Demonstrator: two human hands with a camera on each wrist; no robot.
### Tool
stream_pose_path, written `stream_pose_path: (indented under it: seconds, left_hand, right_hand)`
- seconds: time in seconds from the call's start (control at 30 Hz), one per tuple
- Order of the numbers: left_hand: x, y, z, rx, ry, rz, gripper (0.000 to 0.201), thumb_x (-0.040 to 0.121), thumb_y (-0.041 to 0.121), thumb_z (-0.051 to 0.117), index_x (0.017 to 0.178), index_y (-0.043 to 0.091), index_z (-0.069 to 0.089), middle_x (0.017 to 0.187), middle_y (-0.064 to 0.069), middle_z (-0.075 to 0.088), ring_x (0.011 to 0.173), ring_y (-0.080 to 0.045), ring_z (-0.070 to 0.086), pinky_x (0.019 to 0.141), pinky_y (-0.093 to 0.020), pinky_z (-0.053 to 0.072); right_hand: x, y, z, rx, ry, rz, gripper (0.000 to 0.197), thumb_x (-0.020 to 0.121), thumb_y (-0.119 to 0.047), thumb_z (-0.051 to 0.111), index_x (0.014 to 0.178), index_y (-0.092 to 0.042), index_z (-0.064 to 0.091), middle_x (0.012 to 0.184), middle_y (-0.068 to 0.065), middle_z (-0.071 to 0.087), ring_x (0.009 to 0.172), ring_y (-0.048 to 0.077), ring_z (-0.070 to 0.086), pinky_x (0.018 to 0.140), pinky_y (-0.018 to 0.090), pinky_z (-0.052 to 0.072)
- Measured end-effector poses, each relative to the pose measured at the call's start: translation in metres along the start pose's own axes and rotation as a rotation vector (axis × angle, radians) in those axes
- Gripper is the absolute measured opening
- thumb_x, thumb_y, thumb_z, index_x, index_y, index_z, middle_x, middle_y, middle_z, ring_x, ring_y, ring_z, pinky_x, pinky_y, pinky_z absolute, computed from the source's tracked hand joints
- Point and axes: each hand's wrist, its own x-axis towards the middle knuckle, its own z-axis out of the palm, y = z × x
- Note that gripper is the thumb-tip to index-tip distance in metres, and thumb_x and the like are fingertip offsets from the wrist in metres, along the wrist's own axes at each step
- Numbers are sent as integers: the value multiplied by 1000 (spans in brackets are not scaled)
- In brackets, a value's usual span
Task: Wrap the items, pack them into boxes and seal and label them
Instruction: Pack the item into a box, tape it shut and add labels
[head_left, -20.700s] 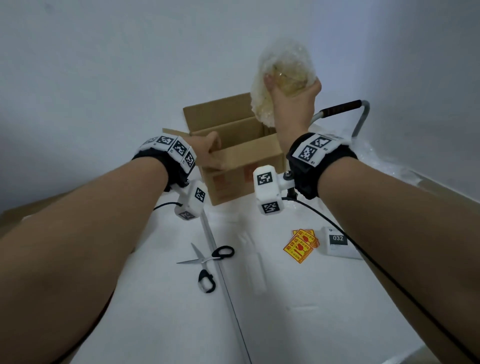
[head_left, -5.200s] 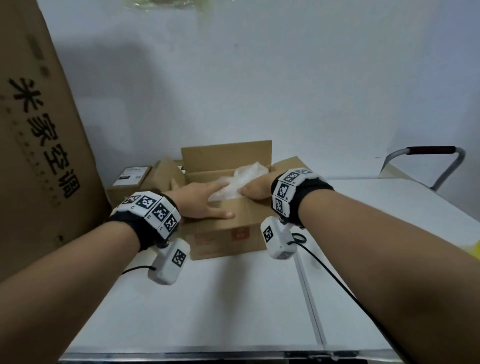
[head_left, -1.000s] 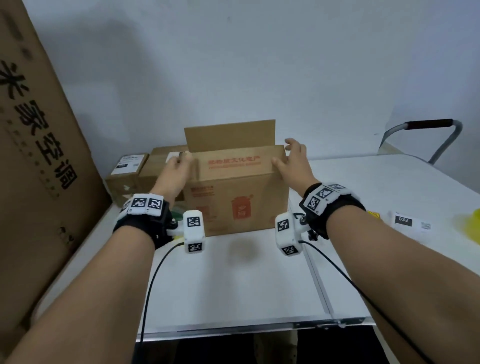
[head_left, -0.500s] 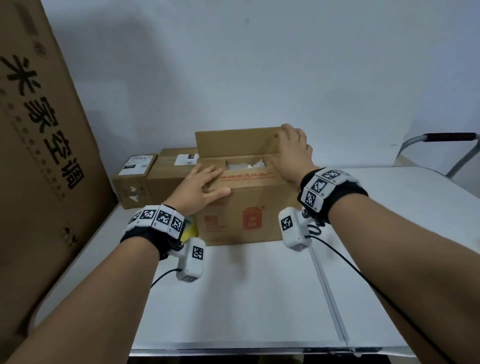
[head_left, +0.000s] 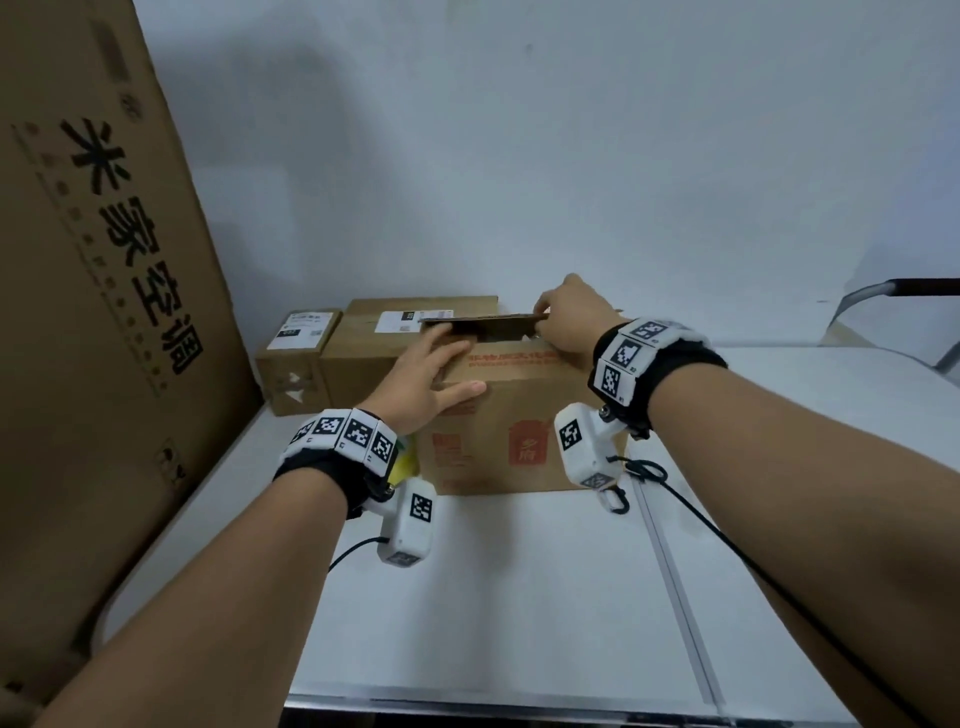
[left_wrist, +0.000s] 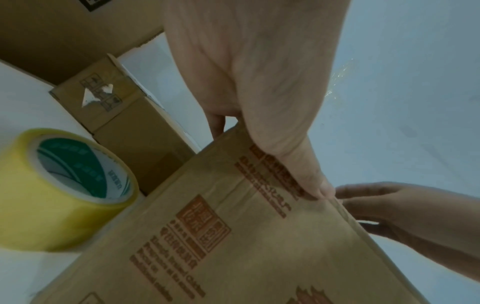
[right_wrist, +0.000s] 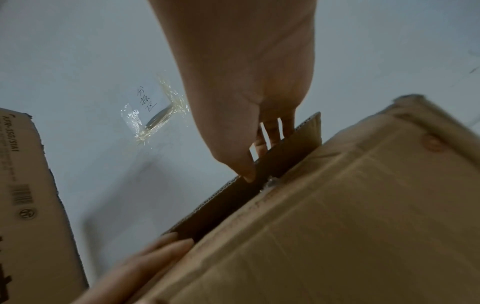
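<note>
the box (head_left: 511, 415) is brown cardboard, dull and a bit rough, with red print. the tape roll (left_wrist: 59, 185) is shiny yellow plastic. the surface (head_left: 519, 597) looks smooth, white and matt.

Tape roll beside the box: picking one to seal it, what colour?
Yellow tape roll, green-printed core; left wrist view.

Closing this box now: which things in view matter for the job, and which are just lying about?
In use:
brown cardboard box with red print
its rear flap
left hand
right hand
yellow tape roll

Lying about:
two small labelled cardboard boxes
tall printed carton
</note>
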Motion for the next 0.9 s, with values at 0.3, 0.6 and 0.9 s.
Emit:
stream_pose_path:
  seconds: [0.3, 0.6, 0.9]
  left_hand:
    - [6, 3, 0, 325, 135, -73, 79, 78, 72, 58, 146, 40, 33, 160, 10, 9, 150, -20, -6, 118, -50, -10]
    - [24, 9, -4, 253, -77, -95, 59, 104, 46, 31, 154, 16, 26, 163, 2, 15, 151, -13, 7, 121, -33, 8]
    - [27, 4, -2, 234, -79, -55, 50, 107, 30, 30, 153, 13, 28, 163, 0, 16, 151, -14, 8, 119, -27, 6]
  right_hand:
    - [-35, 13, 33, -20, -19, -76, 46, 105, -32, 25, 142, -11, 43, 144, 10, 46, 131, 26, 43, 109, 44, 36]
    - [-40, 12, 37, -9, -26, -47, 47, 105, -33, 23, 142, -13, 43, 148, 9, 38, 133, 29, 38, 113, 42, 27]
    - [-10, -34, 46, -17, -133, -118, 52, 103, -31, 22, 151, -12, 25, 159, 5, 21, 146, 24, 21, 117, 53, 14]
